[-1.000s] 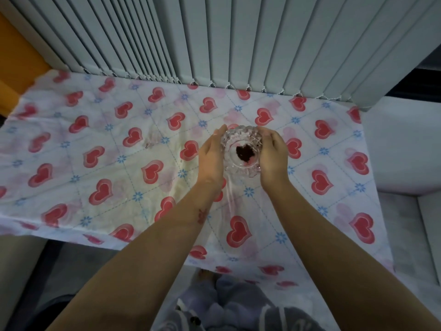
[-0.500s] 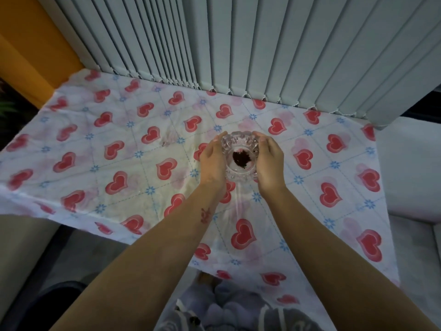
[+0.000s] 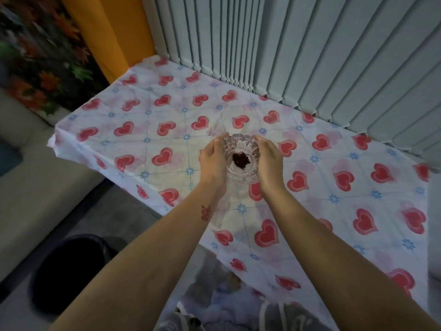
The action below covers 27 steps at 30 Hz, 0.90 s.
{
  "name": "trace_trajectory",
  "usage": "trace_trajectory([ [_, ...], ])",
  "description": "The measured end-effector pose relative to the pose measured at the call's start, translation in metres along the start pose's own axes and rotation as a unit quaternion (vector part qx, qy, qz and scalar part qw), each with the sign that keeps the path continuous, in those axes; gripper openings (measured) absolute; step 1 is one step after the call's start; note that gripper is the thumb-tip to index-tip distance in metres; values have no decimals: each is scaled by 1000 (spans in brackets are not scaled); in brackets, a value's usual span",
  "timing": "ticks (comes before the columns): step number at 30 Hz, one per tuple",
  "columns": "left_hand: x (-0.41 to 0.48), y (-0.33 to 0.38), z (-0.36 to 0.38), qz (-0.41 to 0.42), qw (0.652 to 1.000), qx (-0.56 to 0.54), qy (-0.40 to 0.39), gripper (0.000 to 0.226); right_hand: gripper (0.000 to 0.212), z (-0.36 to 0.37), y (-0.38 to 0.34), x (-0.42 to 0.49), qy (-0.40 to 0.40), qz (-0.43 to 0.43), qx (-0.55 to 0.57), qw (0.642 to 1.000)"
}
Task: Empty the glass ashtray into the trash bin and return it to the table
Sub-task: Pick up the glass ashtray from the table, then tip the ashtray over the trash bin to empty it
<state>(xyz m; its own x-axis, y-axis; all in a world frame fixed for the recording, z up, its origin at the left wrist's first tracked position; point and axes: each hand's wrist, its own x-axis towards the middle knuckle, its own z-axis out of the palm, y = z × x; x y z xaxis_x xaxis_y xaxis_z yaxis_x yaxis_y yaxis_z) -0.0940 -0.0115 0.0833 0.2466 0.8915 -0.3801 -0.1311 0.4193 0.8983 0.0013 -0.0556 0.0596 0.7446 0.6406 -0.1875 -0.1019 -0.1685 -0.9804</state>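
Nearest, low left on the floor: a dark round trash bin, just off the table's near left edge, beside a pale sofa. It was barely in view a second ago; the head has swung left since then and now takes it in. Reads as the person locating the drop point.

Forearms run up from the bottom edge to mid-table. Left hand and right hand are cupped against opposite sides of the glass ashtray, palms and fingers pressed to its cut-glass wall: a two-handed clasp, closed on the ashtray. The same hold as a second ago.

The ashtray sits over the middle of the heart-print tablecloth, nearer the front edge than the back. Cannot tell whether its base is resting on the cloth or just lifted clear. It stands level, with a dark clump of ash in its bowl; nothing has spilled.

Far side: vertical blinds along the table's back edge, an orange wall at the back left corner.

Judgement: emptying has not begun. Next comes a level carry down and left to the bin, then a tip. Heavy, slick glass; both hands look sensible.
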Motion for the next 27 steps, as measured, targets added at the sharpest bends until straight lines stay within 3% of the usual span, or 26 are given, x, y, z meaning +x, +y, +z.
trace_trajectory([
  [8, -15, 16, -102, 3, 996, -57, 62, 37, 32, 82, 6, -64, -89, -5, -13, 996],
  [15, -41, 15, -238, 12, 986, -93, 139, 35, 32, 180, 27, -154, -168, 20, -8, 986],
  [27, -88, 16, -440, 58, 943, -155, 288, 34, 28, 334, 73, -290, -315, 38, -41, 947],
])
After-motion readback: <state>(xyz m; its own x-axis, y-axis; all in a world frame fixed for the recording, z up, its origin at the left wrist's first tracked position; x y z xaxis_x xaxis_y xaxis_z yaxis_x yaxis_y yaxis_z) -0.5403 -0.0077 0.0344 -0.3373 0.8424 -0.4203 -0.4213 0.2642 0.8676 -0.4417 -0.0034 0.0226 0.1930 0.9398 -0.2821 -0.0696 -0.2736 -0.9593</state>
